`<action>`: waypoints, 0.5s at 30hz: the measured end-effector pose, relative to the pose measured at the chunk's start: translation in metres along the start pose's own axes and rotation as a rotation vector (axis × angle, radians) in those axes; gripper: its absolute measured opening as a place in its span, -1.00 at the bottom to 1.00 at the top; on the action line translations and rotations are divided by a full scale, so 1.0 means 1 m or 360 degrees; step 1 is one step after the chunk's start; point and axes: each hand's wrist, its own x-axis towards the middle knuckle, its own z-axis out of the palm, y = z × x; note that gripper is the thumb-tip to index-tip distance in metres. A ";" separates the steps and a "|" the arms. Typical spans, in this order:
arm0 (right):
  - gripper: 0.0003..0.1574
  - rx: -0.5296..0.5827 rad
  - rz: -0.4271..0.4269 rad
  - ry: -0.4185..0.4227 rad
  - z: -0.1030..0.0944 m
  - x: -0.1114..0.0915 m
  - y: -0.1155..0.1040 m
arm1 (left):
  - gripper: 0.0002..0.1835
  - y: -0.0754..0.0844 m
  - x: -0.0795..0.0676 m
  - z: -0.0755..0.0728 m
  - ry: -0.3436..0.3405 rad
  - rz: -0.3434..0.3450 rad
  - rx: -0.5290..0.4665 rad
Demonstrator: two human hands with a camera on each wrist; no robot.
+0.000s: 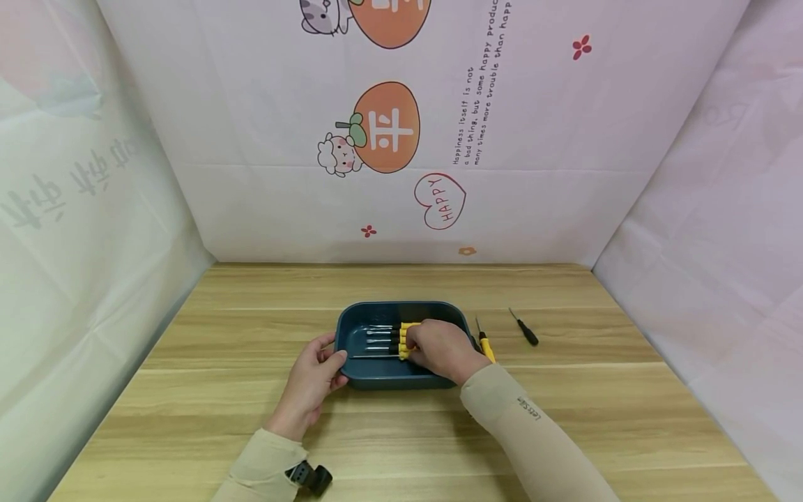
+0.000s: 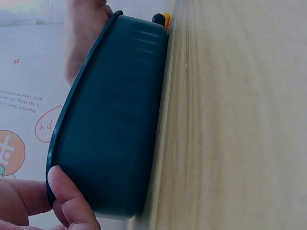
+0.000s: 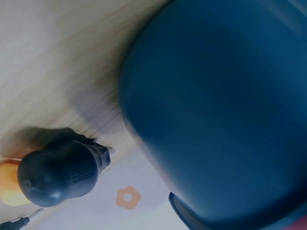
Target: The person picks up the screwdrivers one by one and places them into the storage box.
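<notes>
A dark blue plastic bin (image 1: 392, 383) sits on the table, its side wall filling much of both wrist views. At its left end my left hand (image 1: 311, 380) grips the rim, thumb on top and fingers outside. Inside lie several yellow-and-black screwdrivers (image 1: 395, 340) side by side, shafts pointing left. My right hand (image 1: 444, 347) reaches over the bin's right side with fingers curled at the yellow handles. It seems to pinch the handle of the nearest screwdriver (image 1: 376, 357), the one with a long shaft; the hand hides most of the handles.
Right of the bin on the wooden table (image 1: 602, 411) lie a yellow-and-black screwdriver (image 1: 486, 347) and a slim black screwdriver (image 1: 528, 332). A stubby black handle (image 3: 57, 172) is close beside the bin's wall. White printed sheets (image 1: 533, 139) hang behind and at both sides.
</notes>
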 end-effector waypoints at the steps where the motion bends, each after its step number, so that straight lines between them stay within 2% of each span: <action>1: -0.80 -0.0002 0.0000 0.0001 0.000 0.000 0.000 | -0.48 0.000 0.000 0.000 0.0001 0.0000 0.0002; 15: -0.46 0.0022 -0.0026 0.0112 -0.004 -0.008 -0.006 | -0.48 0.001 -0.001 0.000 -0.0004 0.0013 0.0006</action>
